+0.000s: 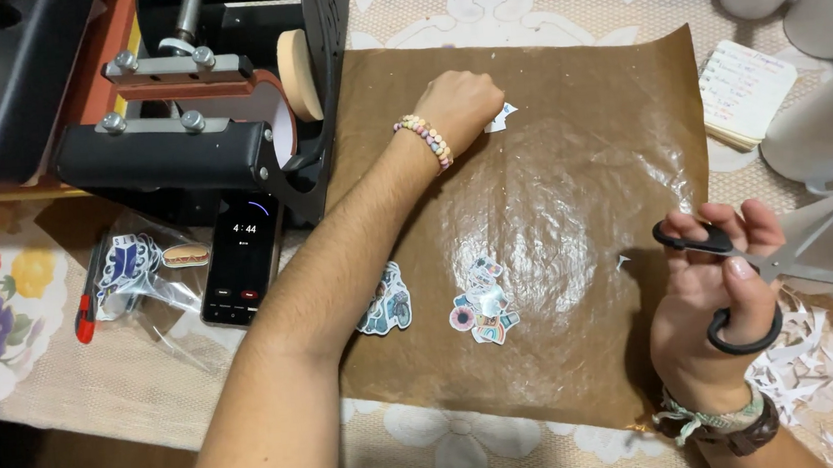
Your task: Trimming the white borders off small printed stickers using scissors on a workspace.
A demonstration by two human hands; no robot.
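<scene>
1. The left hand [460,105] is reaching far forward, with the arm stretching across the brown baking paper [573,190]. Its fingers are curling together over a small white paper cutout [501,116] at the far part of the sheet; whether they are pinching it, I cannot tell.
2. The right hand [709,309] is resting at the right edge of the paper, with the fingers closing through the black handles of the scissors [741,266]. The blades are pointing to the right.
3. The counter [455,441] is wearing a lace cloth with flowers. The black press machine [214,101] is standing at the far left.
4. A phone [241,259] is lying in front of the machine.
5. Small colourful stickers [483,303] are lying on the near part of the paper, and white paper scraps [830,368] are lying at the right.
</scene>
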